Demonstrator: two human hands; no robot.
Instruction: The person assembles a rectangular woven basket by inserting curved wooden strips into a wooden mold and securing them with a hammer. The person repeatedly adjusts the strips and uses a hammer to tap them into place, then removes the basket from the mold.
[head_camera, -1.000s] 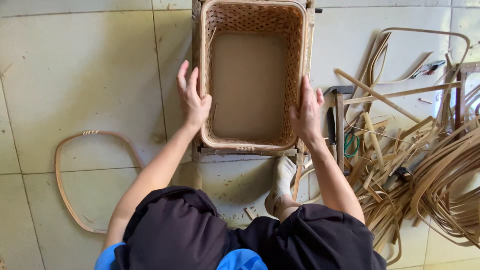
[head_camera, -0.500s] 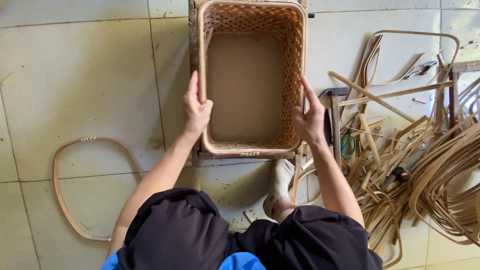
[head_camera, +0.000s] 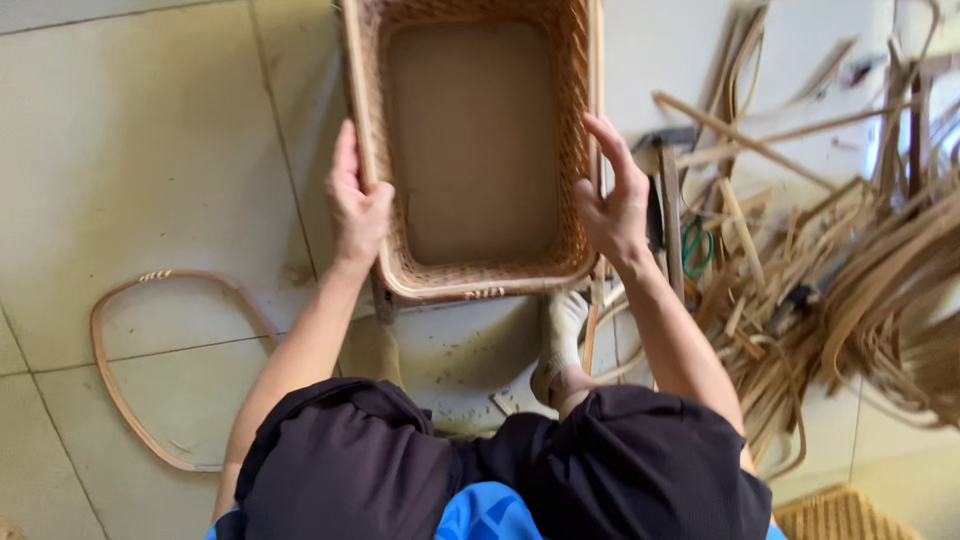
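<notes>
A rectangular woven rattan basket (head_camera: 575, 150) with a flat brown bottom stands on a low support on the tiled floor in front of me. My left hand (head_camera: 355, 205) grips its left rim, thumb on the inside. My right hand (head_camera: 612, 205) presses against the right rim near the front corner, fingers spread upward. Both hands sit toward the basket's near end. My knees in dark trousers and one socked foot (head_camera: 560, 335) lie just below the basket.
A bent rattan hoop (head_camera: 115, 380) lies on the floor at the left. A heap of rattan strips and canes (head_camera: 850, 280) fills the right side, with a hammer (head_camera: 665, 190) and green-handled scissors (head_camera: 697, 245) beside the basket. Another woven piece (head_camera: 840, 515) shows bottom right.
Both hands have slid along the basket's side rims while still holding it. The view has drawn closer, so the basket looks larger and its far end is cut off.
</notes>
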